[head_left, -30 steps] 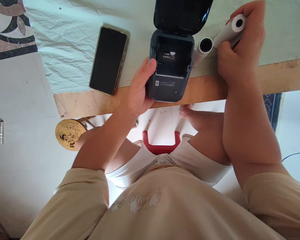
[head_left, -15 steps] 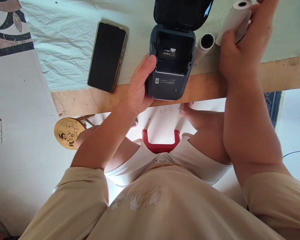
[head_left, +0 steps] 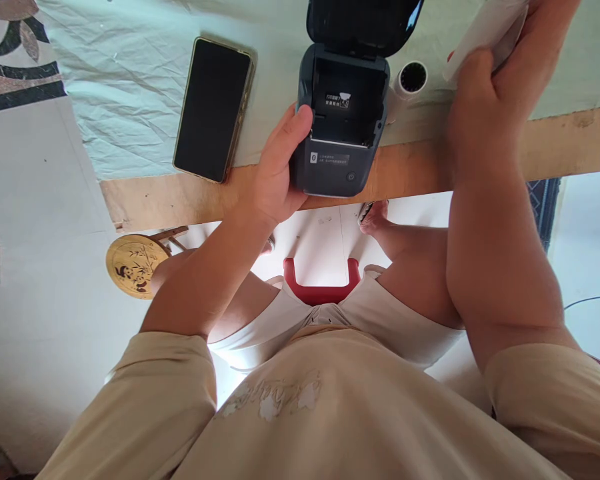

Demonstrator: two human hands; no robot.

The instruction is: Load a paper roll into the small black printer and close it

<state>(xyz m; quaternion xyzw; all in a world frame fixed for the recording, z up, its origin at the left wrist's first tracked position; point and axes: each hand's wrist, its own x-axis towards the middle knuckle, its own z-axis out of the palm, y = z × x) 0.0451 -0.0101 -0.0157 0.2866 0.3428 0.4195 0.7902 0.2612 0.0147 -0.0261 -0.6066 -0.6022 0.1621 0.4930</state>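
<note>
My left hand (head_left: 279,170) is closed around the left side of a dark label printer (head_left: 333,167), its thumb on the upper edge. The printer's glossy black lid (head_left: 363,27) is flipped up, and no roll shows in its bay. At the upper right, my right hand (head_left: 505,80) is wrapped round a white paper roll (head_left: 490,30), tilted, with part of it beyond the frame's top edge. Between the printer and this hand a smaller white roll (head_left: 407,88) with a dark hollow core stands on the cloth.
A black-screened phone (head_left: 213,110) lies left of the printer on the pale green cloth (head_left: 130,87). The table's bare wooden edge (head_left: 170,200) runs along the front. Below are a round wooden stool (head_left: 135,265) with a panda picture and a red seat part (head_left: 323,293).
My right hand has moved up and to the right with the paper roll, farther from the small roll, and the roll's end has left the frame. My left hand and the printer hardly moved.
</note>
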